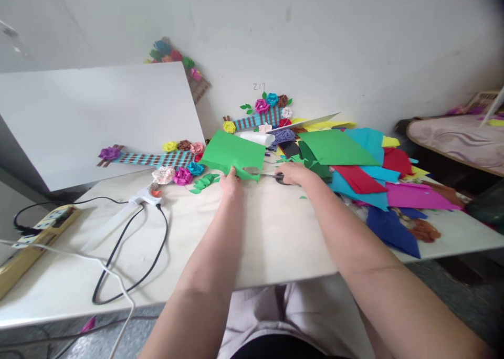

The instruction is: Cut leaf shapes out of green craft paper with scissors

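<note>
Just beyond the left hand (230, 180) pinching its edge lies a green sheet (233, 150), right hand (290, 173) gripping scissors (280, 178).

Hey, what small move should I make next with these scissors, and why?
I'd probably snip another piece from the near edge of the held green sheet. Your left hand holds it by that unevenly cut edge, the scissors in your right hand point toward it, and green leaf cutouts lie nearby.
</note>
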`<control>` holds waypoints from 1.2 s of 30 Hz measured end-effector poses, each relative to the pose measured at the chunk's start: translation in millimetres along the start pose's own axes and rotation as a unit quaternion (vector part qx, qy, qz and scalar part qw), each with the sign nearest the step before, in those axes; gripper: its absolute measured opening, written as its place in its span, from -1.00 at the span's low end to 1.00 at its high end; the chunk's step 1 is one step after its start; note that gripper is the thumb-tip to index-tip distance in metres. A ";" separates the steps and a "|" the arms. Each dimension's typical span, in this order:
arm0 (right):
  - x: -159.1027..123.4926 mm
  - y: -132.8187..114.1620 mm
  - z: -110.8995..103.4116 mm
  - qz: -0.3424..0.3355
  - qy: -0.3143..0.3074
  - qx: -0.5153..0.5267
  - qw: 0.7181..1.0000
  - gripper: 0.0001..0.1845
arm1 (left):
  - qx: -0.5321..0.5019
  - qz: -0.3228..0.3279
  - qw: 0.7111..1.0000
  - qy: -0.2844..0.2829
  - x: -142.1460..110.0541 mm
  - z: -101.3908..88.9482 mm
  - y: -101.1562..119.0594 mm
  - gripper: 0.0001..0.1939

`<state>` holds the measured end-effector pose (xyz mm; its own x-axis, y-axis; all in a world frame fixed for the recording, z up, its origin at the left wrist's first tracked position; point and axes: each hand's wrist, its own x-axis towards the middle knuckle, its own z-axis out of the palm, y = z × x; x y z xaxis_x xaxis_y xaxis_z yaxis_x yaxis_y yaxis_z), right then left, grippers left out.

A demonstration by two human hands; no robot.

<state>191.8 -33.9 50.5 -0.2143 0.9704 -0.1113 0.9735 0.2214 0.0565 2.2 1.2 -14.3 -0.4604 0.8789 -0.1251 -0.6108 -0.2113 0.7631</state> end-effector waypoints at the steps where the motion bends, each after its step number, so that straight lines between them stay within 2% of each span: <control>1: 0.0 1.5 -1.3 0.008 -0.008 -0.002 1.000 -0.47 | -0.004 0.002 1.000 0.005 -0.2 0.0 0.2 -0.90; 7: -6.0 7.3 -11.4 0.027 -0.021 0.017 0.999 -0.59 | -0.011 0.003 1.000 0.020 -5.8 4.0 6.0 -0.89; 11: -11.9 14.9 -16.2 0.083 -0.039 0.130 0.987 -0.69 | -0.026 -0.004 0.999 0.033 -7.0 6.7 8.8 -0.93; 14: -10.5 26.4 -13.4 0.103 -0.015 0.256 0.961 -0.73 | -0.022 -0.004 0.999 0.047 -6.4 7.3 9.1 -0.92; 16: -7.9 33.0 -9.9 0.113 0.032 0.319 0.941 -0.81 | -0.019 -0.003 0.999 0.049 -6.2 7.2 8.9 -0.91; 18: -6.3 35.4 -7.2 0.094 0.067 0.390 0.913 -0.81 | -0.015 -0.003 0.999 0.044 -6.0 6.7 8.6 -0.91; 20: -6.8 32.6 -6.5 0.043 0.069 0.473 0.877 -0.78 | -0.010 -0.003 0.999 0.044 -5.4 5.6 8.4 -0.89; 23: -10.7 22.6 -8.3 -0.050 0.014 0.563 0.825 -0.74 | -0.011 0.002 0.999 0.031 -4.2 2.7 8.7 -0.88; 25: -13.2 15.8 -9.7 -0.098 -0.042 0.576 0.810 -0.71 | -0.013 0.001 1.000 0.022 -3.9 0.9 9.5 -0.88; 27: -14.6 10.8 -10.5 -0.125 -0.092 0.565 0.810 -0.67 | -0.013 -0.006 1.000 0.020 -4.4 -0.4 10.5 -0.89; 30: -15.4 6.7 -11.1 -0.125 -0.144 0.538 0.821 -0.60 | -0.020 -0.010 1.000 0.016 -5.8 -1.5 11.2 -0.89; 36: -14.7 0.3 -11.2 -0.104 -0.172 0.520 0.830 -0.54 | -0.029 -0.015 0.999 -0.008 -7.5 -2.1 9.3 -0.86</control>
<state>194.4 -47.1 63.3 -0.5246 0.7976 -0.2976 0.4980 0.0041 -0.8672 -1.4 -8.2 -7.6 -0.4311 0.8919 -0.1364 -0.6611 -0.2094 0.7204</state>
